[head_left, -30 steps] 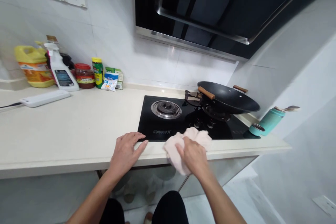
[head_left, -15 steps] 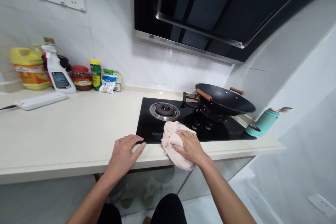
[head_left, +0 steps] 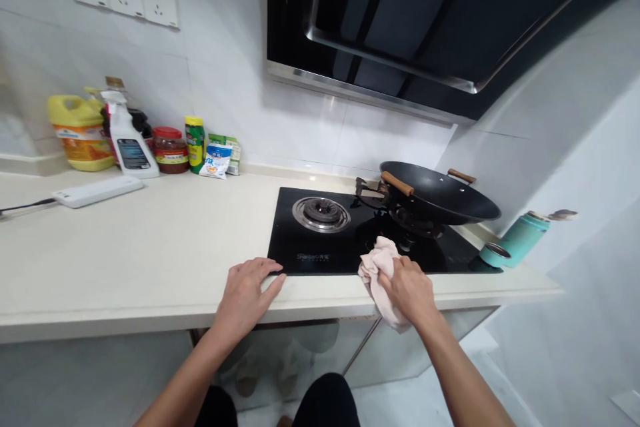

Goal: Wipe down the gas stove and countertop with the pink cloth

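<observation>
A pale pink cloth [head_left: 379, 267] is bunched under my right hand [head_left: 411, 288], which presses it on the front edge of the black gas stove [head_left: 290, 240]. Part of the cloth hangs over the counter edge. My left hand [head_left: 247, 295] rests on the white counter [head_left: 165, 253] by the stove's front left corner, fingers stretched and holding nothing. Behind it is the bare left burner [head_left: 321, 213]. A black wok [head_left: 440, 193] with wooden handles sits on the right burner. The cloth covers part of the stove's knob area.
To the right stand a teal canister [head_left: 525, 239] and a small teal cup [head_left: 495, 253]. At the back left are a yellow jug [head_left: 83, 133], a white spray bottle [head_left: 131, 147], a red-lidded jar [head_left: 171, 150] and a white power strip [head_left: 97, 191]. A range hood [head_left: 400, 33] overhangs the stove.
My right hand has slid the cloth rightward along the stove's front, uncovering the lettering there. My left hand stays at the stove corner. The view has shifted slightly left.
</observation>
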`<state>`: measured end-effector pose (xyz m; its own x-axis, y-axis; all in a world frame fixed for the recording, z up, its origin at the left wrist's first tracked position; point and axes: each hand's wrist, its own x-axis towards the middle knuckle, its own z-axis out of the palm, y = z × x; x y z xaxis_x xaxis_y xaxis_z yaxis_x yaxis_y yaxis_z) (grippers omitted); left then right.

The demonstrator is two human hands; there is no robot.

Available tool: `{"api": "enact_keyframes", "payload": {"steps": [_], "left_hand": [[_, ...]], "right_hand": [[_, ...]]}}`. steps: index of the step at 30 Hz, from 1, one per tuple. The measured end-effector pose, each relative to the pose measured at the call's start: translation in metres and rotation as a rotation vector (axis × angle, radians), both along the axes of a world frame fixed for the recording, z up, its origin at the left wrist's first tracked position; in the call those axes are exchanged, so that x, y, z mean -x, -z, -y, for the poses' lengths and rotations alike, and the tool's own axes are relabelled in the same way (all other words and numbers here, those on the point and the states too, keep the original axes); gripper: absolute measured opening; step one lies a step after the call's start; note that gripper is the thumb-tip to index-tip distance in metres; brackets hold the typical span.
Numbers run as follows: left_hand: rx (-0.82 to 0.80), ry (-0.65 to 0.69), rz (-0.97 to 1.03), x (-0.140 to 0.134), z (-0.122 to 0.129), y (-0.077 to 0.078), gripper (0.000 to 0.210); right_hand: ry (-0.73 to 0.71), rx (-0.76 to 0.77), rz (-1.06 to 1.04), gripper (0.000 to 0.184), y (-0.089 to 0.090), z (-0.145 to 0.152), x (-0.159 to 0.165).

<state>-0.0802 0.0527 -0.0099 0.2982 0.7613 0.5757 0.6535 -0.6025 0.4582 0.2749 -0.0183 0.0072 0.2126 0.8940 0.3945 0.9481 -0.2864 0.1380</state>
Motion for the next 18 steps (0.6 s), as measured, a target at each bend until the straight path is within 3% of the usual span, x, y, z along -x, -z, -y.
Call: {"api": "enact_keyframes", "payload": {"steps": [4,8,10,14,18], "left_hand": [[-0.017,-0.011,-0.008,-0.002,-0.001,0.003,0.026],[-0.027,0.010,-0.010,0.000,0.000,0.004,0.025],[-0.027,0.022,-0.006,0.001,0.001,0.004,0.024],[-0.035,0.027,0.007,0.002,0.003,0.004,0.021],[-0.053,0.025,0.021,0.002,0.005,0.002,0.021]], "right_hand": [[-0.180,0.041,-0.120,0.033,-0.008,0.000,0.042],[-0.377,0.055,-0.470,0.040,-0.033,-0.027,0.060],[-0.333,0.023,-0.539,0.046,-0.052,-0.054,0.053],[-0.117,0.030,-0.478,0.054,-0.089,-0.121,0.022],[0.070,0.041,-0.404,0.068,-0.097,-0.169,-0.007]]}}
